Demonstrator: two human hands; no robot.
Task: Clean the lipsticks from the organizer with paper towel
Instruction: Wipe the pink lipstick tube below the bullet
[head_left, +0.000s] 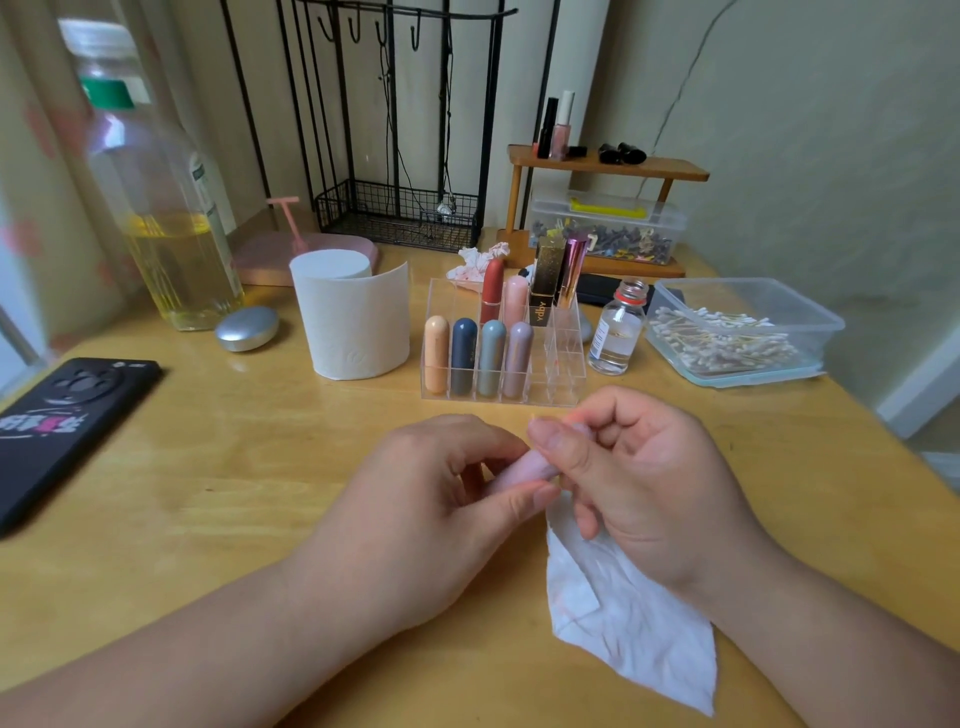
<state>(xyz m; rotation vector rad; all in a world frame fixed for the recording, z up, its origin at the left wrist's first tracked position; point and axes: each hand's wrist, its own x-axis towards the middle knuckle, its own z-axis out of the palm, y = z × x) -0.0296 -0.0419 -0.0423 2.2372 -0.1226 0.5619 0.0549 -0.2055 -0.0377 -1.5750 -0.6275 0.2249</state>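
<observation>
A pale pink lipstick (522, 467) is held low over the table between both hands. My left hand (441, 499) pinches its left end. My right hand (639, 478) grips its right end together with a white paper towel (623, 618) that hangs down onto the table. Behind the hands stands a clear acrylic organizer (563, 384) with several lipsticks: a peach (436, 353), a dark blue (463, 356), a grey-blue (491, 358) and a mauve one (517, 358) in front, taller ones behind.
A toilet paper roll (353, 317) stands left of the organizer, a small glass bottle (618, 332) and a tub of cotton swabs (743, 332) to its right. A phone (62, 426), an oil bottle (161, 208) and a crumpled stained tissue (475, 262) also sit on the wooden table.
</observation>
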